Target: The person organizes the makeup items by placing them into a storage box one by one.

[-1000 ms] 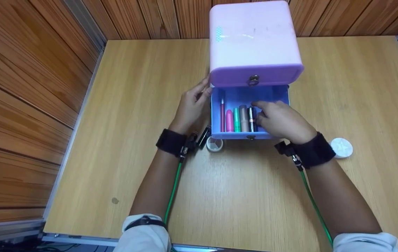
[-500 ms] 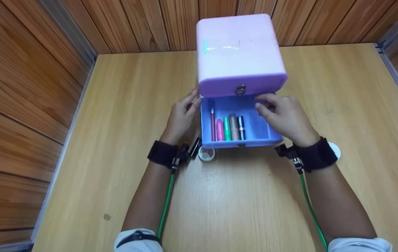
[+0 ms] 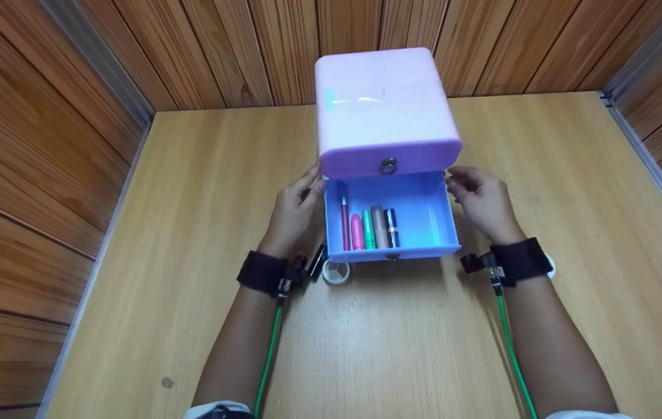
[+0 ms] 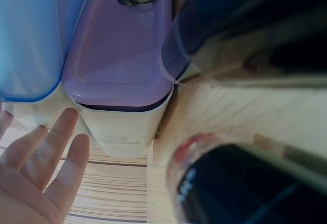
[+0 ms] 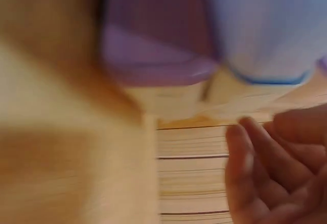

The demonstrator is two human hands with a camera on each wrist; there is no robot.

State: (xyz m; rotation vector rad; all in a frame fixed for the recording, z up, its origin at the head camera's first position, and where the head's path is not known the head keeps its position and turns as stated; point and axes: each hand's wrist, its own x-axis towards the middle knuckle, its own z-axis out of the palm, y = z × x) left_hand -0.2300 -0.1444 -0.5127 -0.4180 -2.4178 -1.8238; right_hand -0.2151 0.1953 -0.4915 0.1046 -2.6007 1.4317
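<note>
A pink and lilac drawer box (image 3: 389,105) stands toward the back of the table with its blue drawer (image 3: 418,227) pulled out. Inside the drawer, at the left, lie a slim dark red stick (image 3: 346,224), a pink tube (image 3: 357,233), a green tube (image 3: 369,230), a grey-brown tube (image 3: 379,227) and a black tube (image 3: 392,228), side by side. My left hand (image 3: 293,212) rests its extended fingers along the left side of the box. Just off the drawer's right wall, my right hand (image 3: 485,201) holds nothing, fingers loosely bent.
By my left wrist, a black cylinder (image 3: 317,262) and a small round container (image 3: 336,272) sit on the table, close to the drawer's front left corner. A white round object (image 3: 551,266) is mostly hidden behind my right wrist. Wooden panels (image 3: 284,46) border the table.
My right hand has come up out of the drawer and moved right, past its wall. The left hand stays at the box side. The head view has shifted, so everything appears lower.
</note>
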